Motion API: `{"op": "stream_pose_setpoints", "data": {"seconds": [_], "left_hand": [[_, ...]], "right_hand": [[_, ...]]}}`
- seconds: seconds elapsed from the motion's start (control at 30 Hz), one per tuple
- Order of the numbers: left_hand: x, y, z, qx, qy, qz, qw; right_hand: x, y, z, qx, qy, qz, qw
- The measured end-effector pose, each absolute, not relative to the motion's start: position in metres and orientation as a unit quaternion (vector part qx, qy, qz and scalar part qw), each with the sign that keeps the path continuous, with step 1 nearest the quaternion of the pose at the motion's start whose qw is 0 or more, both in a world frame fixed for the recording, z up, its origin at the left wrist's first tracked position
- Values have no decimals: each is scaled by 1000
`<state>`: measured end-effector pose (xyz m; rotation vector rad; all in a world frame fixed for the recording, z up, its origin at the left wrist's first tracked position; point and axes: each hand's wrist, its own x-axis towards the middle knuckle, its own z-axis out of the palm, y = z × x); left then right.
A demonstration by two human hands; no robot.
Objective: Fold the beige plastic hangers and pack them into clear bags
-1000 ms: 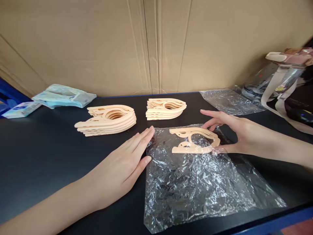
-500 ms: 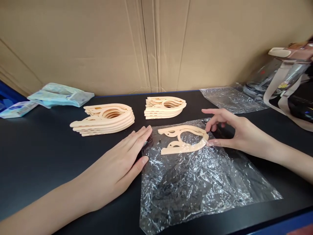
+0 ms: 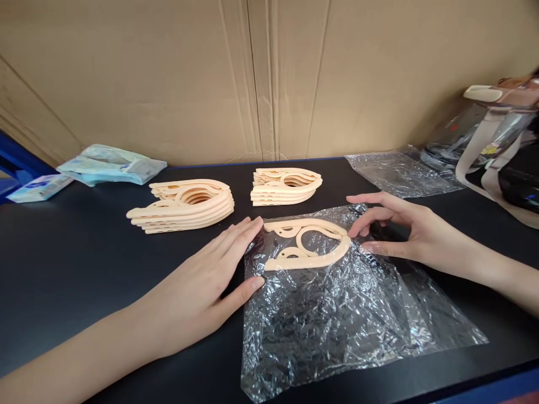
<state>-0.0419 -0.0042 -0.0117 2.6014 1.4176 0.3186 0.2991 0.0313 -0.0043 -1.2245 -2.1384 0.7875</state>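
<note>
A folded cream plastic clothes hanger (image 3: 327, 259) lies at the far end of a crinkled clear plastic bag (image 3: 320, 325). Whether it is under the film or on top, I cannot tell. My left hand (image 3: 206, 280) rests flat, fingers stretched, along the bag's left edge, its fingertips beside the hanger's arm ends. At the hanger's curved right end is my right hand (image 3: 400, 224), with thumb and fingers apart and one fingertip touching the tip. Beyond the hands sit two stacks of matching folded hangers, a larger left stack (image 3: 206, 216) and a smaller right stack (image 3: 295, 196).
Blue-white soft packs (image 3: 109, 165) lie at the back left of the black table (image 3: 84, 264). Another clear bag (image 3: 400, 174) is at the back right, near a transparent bottle with a strap (image 3: 471, 134). A cardboard wall (image 3: 168, 84) closes off the back.
The hanger has slid slightly left toward my left hand. My right thumb has come away from its tip, while a finger stays against it. The view has shifted a little.
</note>
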Motion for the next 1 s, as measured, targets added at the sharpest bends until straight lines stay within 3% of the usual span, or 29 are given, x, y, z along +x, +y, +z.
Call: {"op": "stream_pose_setpoints", "data": {"seconds": [0.2, 1.0], "left_hand": [[-43, -2, -12, 860, 486, 115, 105], [-42, 1, -13, 874, 452, 145, 106]], "right_hand": [[299, 32, -15, -434, -823, 241, 274], [283, 35, -13, -418, -826, 269, 267]]}}
